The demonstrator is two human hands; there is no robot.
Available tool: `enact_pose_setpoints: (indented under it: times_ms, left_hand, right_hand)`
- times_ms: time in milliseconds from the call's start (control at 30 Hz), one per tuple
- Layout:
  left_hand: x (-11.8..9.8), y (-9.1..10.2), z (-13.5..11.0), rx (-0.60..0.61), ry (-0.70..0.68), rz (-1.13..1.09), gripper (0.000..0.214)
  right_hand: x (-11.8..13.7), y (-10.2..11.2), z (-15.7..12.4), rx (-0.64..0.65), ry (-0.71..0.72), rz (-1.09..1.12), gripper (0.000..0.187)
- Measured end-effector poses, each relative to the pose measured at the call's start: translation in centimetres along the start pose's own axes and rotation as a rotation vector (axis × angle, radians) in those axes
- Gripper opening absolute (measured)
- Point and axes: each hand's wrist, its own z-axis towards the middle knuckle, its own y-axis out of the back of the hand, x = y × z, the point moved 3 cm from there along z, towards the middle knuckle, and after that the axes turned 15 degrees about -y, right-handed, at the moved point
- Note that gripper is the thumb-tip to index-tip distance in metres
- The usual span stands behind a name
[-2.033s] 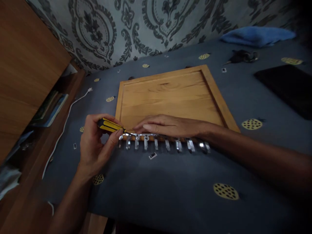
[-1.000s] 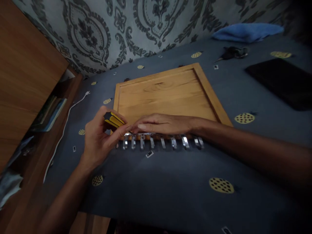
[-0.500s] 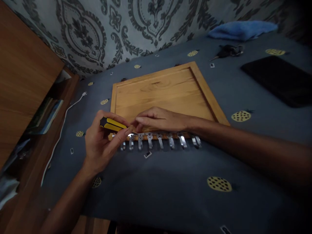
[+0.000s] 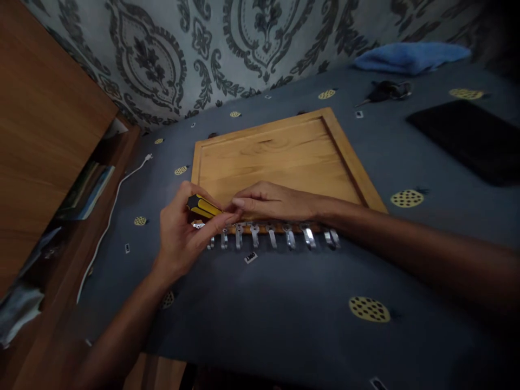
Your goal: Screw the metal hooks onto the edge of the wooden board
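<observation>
My left hand (image 4: 179,233) is closed round the yellow and black handle of a screwdriver (image 4: 206,208), which lies tilted with its working end toward my right hand (image 4: 280,200). The fingers of my right hand are bent and pressed together beside the left fingertips; what they pinch, if anything, is hidden. Both hands are over the near edge of a wooden tray-like board (image 4: 353,162) with a raised frame. A row of shiny metal hooks (image 4: 255,236) runs along that edge, hanging out over the cloth.
The board lies on a grey tablecloth (image 4: 264,309) with pineapple prints. At the right are a dark flat item (image 4: 467,141), a bunch of keys (image 4: 384,92) and a blue cloth (image 4: 412,57). A white cable (image 4: 109,216) runs along the left, beside a wooden cabinet (image 4: 49,108).
The whole view has shifted slightly, with things now a little further right and lower. My left hand with the screwdriver has come closer to my right hand, covering the screwdriver's shaft.
</observation>
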Motion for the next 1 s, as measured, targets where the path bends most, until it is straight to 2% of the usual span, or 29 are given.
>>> enact_pose_setpoints:
  times_ms: [200, 367, 567, 767, 1000]
  left_hand:
    - [0.5, 2.3, 0.0, -0.135, 0.147, -0.050, 0.034]
    - [1.0, 3.6, -0.7, -0.130, 0.185, 0.019, 0.029]
    - [1.3, 3.2, -1.6, -0.151, 0.198, -0.013, 0.030]
    - [0.9, 2.6, -1.9, -0.097, 0.067, 0.037, 0.028]
    - [1.1, 3.1, -1.9, -0.091, 0.040, 0.057, 0.028]
  right_hand:
    - [1.3, -0.1, 0.5, 0.063, -0.020, 0.040, 0.057]
    - [1.5, -0.9, 2.1, 0.130, -0.041, 0.045, 0.051]
    - [0.7, -1.2, 3.0, 0.138, -0.018, 0.057, 0.054]
    - [1.0, -0.9, 2.7, 0.152, -0.032, 0.069, 0.065]
    - [1.2, -0.7, 2.4, 0.152, -0.061, 0.043, 0.064]
